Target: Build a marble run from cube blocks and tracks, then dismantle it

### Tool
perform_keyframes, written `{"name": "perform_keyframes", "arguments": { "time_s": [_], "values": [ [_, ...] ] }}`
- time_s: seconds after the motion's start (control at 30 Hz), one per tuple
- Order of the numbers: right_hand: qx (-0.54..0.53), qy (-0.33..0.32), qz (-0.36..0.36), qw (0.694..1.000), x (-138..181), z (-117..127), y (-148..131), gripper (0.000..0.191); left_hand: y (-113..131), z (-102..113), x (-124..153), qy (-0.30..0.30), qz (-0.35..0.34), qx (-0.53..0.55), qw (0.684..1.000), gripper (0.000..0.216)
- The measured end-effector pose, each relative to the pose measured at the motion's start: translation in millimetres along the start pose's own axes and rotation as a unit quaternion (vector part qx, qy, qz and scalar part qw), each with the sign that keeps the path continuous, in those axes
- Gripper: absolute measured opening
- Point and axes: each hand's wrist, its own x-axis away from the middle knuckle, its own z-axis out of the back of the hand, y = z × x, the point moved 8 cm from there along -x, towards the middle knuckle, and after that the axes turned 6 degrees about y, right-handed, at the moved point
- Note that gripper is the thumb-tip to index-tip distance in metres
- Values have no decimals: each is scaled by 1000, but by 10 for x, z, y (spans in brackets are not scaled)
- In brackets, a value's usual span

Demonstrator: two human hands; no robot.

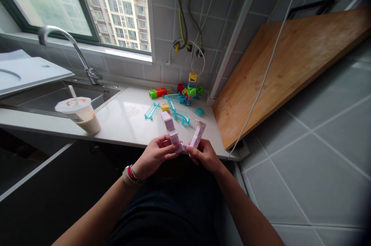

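Observation:
A light purple toy made of block-like segments point(172, 132) is held up over the counter's front edge, its two arms spread in a V. Wrapped round the lower part of its left arm is my left hand point(156, 152), closed with thumb and fingers on it. My right hand point(205, 155) pinches the right arm near its base. The two arms meet low down between my fingertips, where the joint is partly hidden. Just beyond the toy, a yellow block point(165, 107) and a curved turquoise track piece point(182, 117) lie on the white counter point(133, 126).
Farther back are several coloured blocks point(158, 92) and a straight turquoise track piece point(152, 111). A lidded drink cup point(87, 116) with a straw stands left, beside the sink point(111, 97) and faucet point(69, 41). A wooden board point(278, 68) leans right, a white cable point(268, 72) hanging before it.

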Motion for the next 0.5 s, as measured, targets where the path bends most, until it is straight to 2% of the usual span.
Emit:
{"name": "perform_keyframes", "arguments": {
  "time_s": [0.17, 0.33, 0.4, 0.5],
  "values": [
    [-77, 5, -93, 993, 11, -51, 145, 37, 178, -27, 29, -15, -97, -109, 989, 36],
    [-104, -2, -168, 980, 11, -51, 283, 36, 312, -48, 101, 7, -206, -271, 940, 24],
    [-118, -5, -183, 976, 6, -54, 304, 41, 314, -52, 97, 4, -211, -272, 939, 23],
    [-159, 15, -164, 974, -15, -35, 246, 47, 279, -45, 48, -11, -177, -194, 965, 33]
  ]
}}
